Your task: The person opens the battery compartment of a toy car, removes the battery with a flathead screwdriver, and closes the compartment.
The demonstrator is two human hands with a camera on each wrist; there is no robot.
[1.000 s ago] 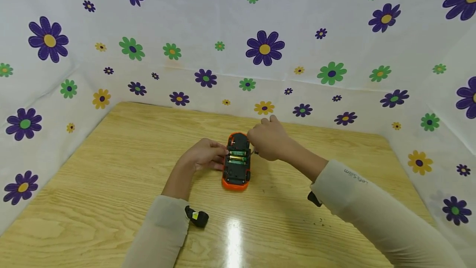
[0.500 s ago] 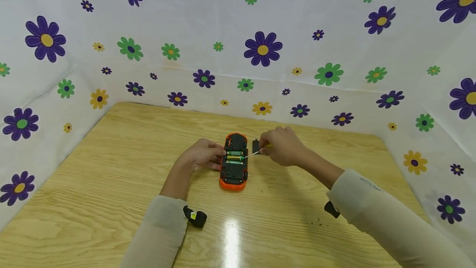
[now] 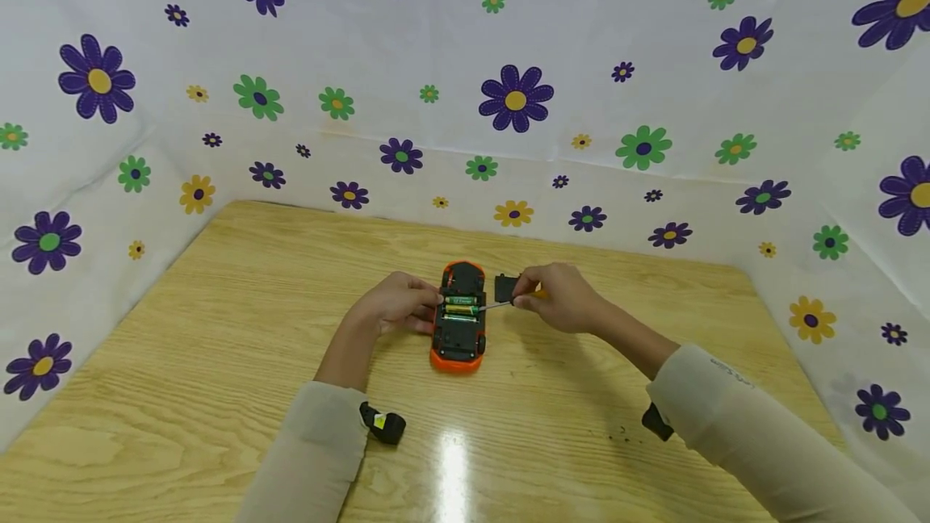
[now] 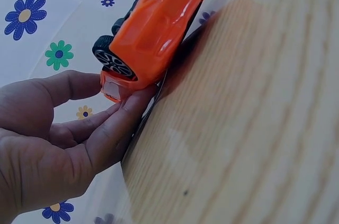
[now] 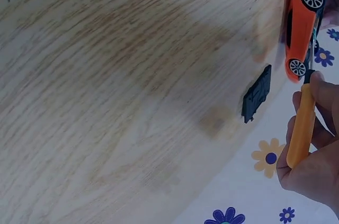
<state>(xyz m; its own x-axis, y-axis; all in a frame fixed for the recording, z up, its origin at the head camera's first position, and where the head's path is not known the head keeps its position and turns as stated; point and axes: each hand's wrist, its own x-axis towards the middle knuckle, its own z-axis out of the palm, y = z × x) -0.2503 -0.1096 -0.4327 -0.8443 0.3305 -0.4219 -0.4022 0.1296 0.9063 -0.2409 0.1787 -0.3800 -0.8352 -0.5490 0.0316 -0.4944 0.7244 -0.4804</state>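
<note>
I see the left hand [image 3: 395, 307] gripping the upturned orange toy car [image 3: 460, 317] at table centre; the right hand [image 3: 559, 297], at three o'clock, pinches a screwdriver [image 5: 301, 128] toward the batteries [image 3: 462, 307]. Black cover [image 3: 504, 287] lies just beside.

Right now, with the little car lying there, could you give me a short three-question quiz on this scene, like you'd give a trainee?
1. True or false: the orange toy car lies upside down on the wooden table, with batteries showing in its open compartment.
2. What does the right hand hold? A) a spare battery B) an orange-handled screwdriver C) a wheel
3. Fill in: the loose black battery cover lies on the table to the ____ of the car, seen from the head camera.

Key:
1. True.
2. B; its tip points toward the battery compartment, while the left hand holds the car's other side.
3. Right, lying apart from the car.
</note>
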